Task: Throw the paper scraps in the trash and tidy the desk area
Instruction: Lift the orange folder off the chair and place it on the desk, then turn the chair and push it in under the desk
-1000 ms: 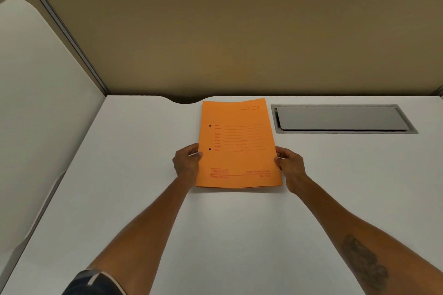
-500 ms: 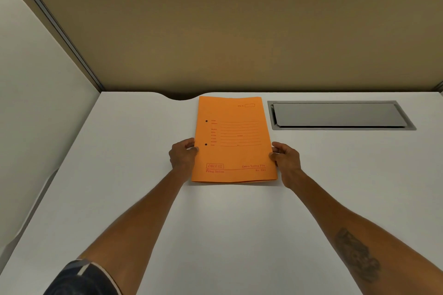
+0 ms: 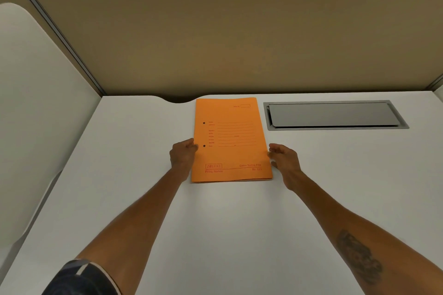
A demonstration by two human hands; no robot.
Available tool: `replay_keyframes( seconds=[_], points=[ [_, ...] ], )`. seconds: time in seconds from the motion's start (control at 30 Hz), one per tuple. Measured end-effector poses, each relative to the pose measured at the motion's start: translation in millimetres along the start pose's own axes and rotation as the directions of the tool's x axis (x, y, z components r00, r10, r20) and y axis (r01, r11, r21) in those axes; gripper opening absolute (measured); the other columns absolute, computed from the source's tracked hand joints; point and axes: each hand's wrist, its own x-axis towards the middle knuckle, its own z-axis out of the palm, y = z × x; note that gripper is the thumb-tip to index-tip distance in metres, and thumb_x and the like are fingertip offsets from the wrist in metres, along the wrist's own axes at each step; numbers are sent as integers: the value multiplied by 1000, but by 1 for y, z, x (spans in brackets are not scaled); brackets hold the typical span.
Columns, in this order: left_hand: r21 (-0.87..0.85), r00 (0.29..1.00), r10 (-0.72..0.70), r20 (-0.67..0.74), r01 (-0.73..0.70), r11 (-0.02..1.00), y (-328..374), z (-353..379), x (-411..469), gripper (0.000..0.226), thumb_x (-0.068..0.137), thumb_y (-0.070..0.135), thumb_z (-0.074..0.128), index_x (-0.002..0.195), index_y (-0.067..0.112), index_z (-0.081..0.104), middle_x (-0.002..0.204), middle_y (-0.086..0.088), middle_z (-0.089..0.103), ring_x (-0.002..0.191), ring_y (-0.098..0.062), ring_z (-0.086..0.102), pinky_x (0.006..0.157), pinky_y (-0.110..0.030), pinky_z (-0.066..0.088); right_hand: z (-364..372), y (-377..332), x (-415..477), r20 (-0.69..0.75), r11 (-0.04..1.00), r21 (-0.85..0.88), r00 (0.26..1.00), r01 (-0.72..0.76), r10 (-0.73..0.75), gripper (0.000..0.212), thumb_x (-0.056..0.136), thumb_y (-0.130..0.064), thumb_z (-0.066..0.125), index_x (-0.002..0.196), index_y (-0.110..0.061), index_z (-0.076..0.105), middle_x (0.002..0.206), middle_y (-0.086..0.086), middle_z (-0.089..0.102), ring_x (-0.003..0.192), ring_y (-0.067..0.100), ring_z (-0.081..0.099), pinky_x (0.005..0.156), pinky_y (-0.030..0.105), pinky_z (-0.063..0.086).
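Orange file folder [image 3: 230, 141] lies flat on white desk [image 3: 119, 187], beside the metal cable hatch [image 3: 335, 115]. Left hand [image 3: 182, 155] touches its left edge; right hand [image 3: 285, 160], fingers spread, touches its right edge.

This is an office cubicle workstation. A plain white desk [image 3: 215, 235] is closed in by a tan fabric partition [image 3: 227, 31] with metal trim at the back and a pale rounded side divider [image 3: 36, 103] on the left, and a grey metal cable-access flap [image 3: 333, 115] is set flush into the desktop, with a curved cable notch [image 3: 179, 99] cut into its rear edge. An orange filing folder [image 3: 230, 139] printed with form lines lies flat on the desk, the sort of stationery an office keeps.
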Motion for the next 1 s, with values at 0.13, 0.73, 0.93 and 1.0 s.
replay_keyframes(
  seconds=[0.13,0.73,0.93,1.0],
  points=[
    [66,999,27,18,-28,997,1,-2,-12,38,101,18,59,137,7,60,140,-10,60,124,-28,57,100,-34,43,-4,0,-12,41,996,-75,998,54,-51,35,97,-10,59,132,-11,58,128,2,60,121,25,55,100,40,46],
    [282,949,228,218,-285,916,-21,-30,-139,46,107,32,42,150,17,44,158,-7,39,154,-29,16,122,-45,20,-4,-4,-141,169,845,-428,946,322,-275,48,100,-23,56,145,-11,46,148,8,48,133,24,46,107,32,37],
    [537,870,345,353,-490,686,-24,-61,-182,65,104,49,19,161,20,5,168,-6,1,154,-29,-13,123,-44,-8,-2,-4,-196,231,637,-650,907,414,-353,59,103,-36,46,156,-19,26,162,4,24,149,25,23,117,46,23],
    [620,862,356,360,-507,599,-25,-66,-196,70,100,54,10,160,19,-2,168,-5,-7,154,-28,-16,123,-43,-11,-2,-3,-209,229,575,-705,901,415,-369,61,103,-38,43,157,-20,21,164,3,18,151,24,18,118,47,21]
  ],
)
